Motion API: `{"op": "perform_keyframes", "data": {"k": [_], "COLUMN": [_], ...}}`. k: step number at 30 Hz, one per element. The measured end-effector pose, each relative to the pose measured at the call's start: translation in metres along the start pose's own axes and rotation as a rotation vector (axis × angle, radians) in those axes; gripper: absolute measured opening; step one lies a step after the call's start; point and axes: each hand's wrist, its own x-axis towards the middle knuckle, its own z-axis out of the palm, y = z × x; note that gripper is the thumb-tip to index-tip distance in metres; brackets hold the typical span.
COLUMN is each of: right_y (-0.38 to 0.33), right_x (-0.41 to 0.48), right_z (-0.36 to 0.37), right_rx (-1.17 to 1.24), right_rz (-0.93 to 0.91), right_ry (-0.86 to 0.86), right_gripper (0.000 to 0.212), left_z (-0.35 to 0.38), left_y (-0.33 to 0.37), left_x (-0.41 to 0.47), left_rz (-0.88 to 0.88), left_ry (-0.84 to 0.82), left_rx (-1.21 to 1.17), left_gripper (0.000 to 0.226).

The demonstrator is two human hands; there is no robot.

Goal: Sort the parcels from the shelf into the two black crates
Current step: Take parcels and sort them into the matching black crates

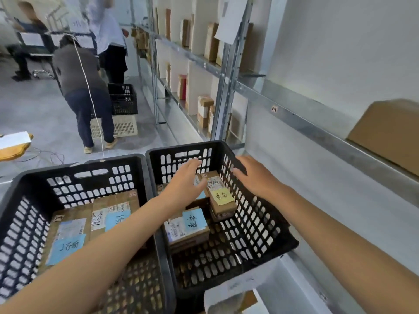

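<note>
Head view. Two black crates stood side by side: the left crate (74,167) and the right crate (181,147). The left crate held two brown parcels lying flat, the near parcel (68,225) and the far parcel (115,201). Each bore a printed shipping label and a blue note with handwriting too loose to read.

In the right crate, the yellow-note parcel (223,206) lay tilted against the right wall, and the blue-note parcel (188,232) lay flat near it. The characters on both notes were handwritten and not legible with confidence, and the barcodes were too small to read. A third parcel was largely hidden under the left hand (181,186).

The left hand's fingers (193,164) were straight above the parcels and held nothing. The right hand (256,177) lay over the right crate's rim with its fingers (243,162) loosely extended and empty; contact with the rim could not be told.

On the shelf (317,130) at right, one blurred carton (390,132) was cut off by the frame edge.
</note>
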Motion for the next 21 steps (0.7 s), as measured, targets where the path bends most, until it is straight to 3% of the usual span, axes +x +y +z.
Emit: {"op": "perform_keyframes", "data": {"k": [3, 11, 21], "right_y": [0.001, 0.017, 0.028], "right_x": [-0.028, -0.130, -0.358], "right_z": [-0.018, -0.060, -0.110], "right_rx": [-0.018, -0.095, -0.137], "right_rz": [0.029, 0.142, 0.383], "right_ry": [0.044, 0.106, 0.329], "right_gripper": [0.039, 0.061, 0.061], "left_z": [-0.001, 0.019, 0.064], "left_y": [0.020, 0.092, 0.209], "left_x": [-0.007, -0.059, -0.185], "left_rz": [0.066, 0.245, 0.576], "left_ry": [0.012, -0.084, -0.190], "left_rx": [0.017, 0.097, 0.062], "left_gripper": [0.062, 0.063, 0.061]}}
